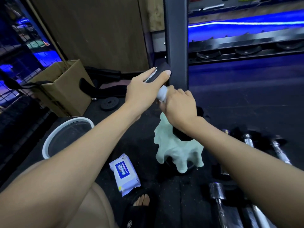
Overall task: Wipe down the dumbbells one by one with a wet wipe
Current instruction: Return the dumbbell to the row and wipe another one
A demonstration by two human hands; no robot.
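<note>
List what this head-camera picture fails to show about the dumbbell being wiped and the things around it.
- Dumbbell handle: covered by the wipe and right hand.
- Its lower end: partly behind the right wrist.
- Left hand grip: fingers hidden behind the upper end.
- Floor dumbbells: cut off at the bottom edge.

The place was a gym, most likely its free-weights corner. A dark metal dumbbell rack [246,46] with rows of cradles ran across the right, one black upright post [176,38] standing in the middle of the view, and blue strip lighting [246,24] glowed along the wall behind it. The floor [246,96] was dark, speckled rubber matting of the sort laid under weights. Several chrome-handled dumbbells [217,193] lay on it at the lower right, and a small black weight plate [109,103] lay flat near a cardboard box [64,86]. A wire mesh partition [14,55] closed off the left side.
</note>
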